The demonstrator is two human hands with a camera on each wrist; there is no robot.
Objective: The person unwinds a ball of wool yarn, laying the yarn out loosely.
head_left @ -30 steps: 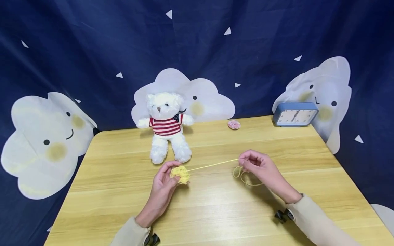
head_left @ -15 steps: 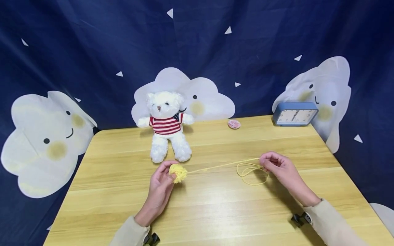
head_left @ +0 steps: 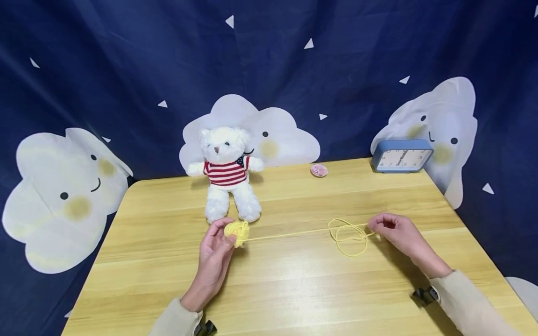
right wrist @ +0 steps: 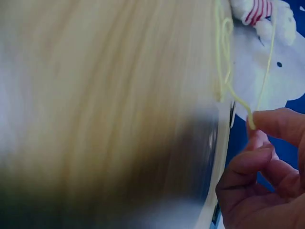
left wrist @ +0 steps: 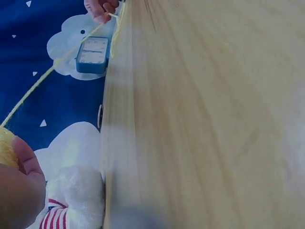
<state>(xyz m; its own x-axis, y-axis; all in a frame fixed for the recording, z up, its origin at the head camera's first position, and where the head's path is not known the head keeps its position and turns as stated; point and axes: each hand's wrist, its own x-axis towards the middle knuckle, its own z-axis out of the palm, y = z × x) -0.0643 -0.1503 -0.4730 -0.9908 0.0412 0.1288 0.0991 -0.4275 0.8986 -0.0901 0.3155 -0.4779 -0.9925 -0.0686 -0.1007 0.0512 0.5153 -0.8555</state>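
Note:
My left hand (head_left: 215, 252) grips a small ball of yellow yarn (head_left: 237, 232) between thumb and fingers, just in front of the teddy bear's feet. From the ball a strand of yarn (head_left: 290, 234) runs straight across to my right hand (head_left: 399, 234), which pinches it with thumb and fingertips. Loose loops of yarn (head_left: 354, 255) lie beside the right hand, on its left. In the right wrist view, the yarn's loops (right wrist: 227, 43) trail from the pinch, where thumb and index finger meet. The left wrist view shows only part of the yarn ball (left wrist: 6, 149), behind the thumb.
A white teddy bear (head_left: 229, 177) in a striped shirt sits at the back left of the wooden table (head_left: 294, 289). Near the back edge lies a small pink round object (head_left: 319, 170). A blue clock (head_left: 402, 156) stands at the back right, before a dark blue curtain (head_left: 277, 56).
My right hand has moved right, drawing out a longer strand and more loops of yarn. The left hand has shifted slightly left, and the ball has turned in its fingers.

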